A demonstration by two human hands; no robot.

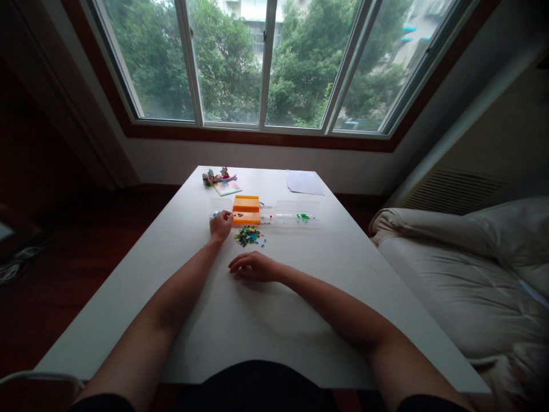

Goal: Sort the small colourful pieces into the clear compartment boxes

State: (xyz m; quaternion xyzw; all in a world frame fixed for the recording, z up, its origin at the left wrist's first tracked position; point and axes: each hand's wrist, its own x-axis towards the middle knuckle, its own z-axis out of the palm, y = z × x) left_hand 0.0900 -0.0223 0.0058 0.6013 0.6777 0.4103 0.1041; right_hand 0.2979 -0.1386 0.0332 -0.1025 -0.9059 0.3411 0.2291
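A pile of small coloured pieces [249, 236] lies on the white table [274, 309], just in front of an orange box [246, 210]. My left hand [221, 224] reaches to the left of that box, its fingers pinched together at the box's edge; what they hold is too small to make out. My right hand [254, 266] rests palm down on the table, fingers curled loosely, nearer to me than the pile and holding nothing I can see.
Clear plastic trays [295, 213] with a few green bits sit right of the orange box. Small toy figures [218, 176] and a colourful booklet [227, 187] stand at the far left, a white sheet [304, 182] at the far right. A sofa [463, 274] adjoins the table.
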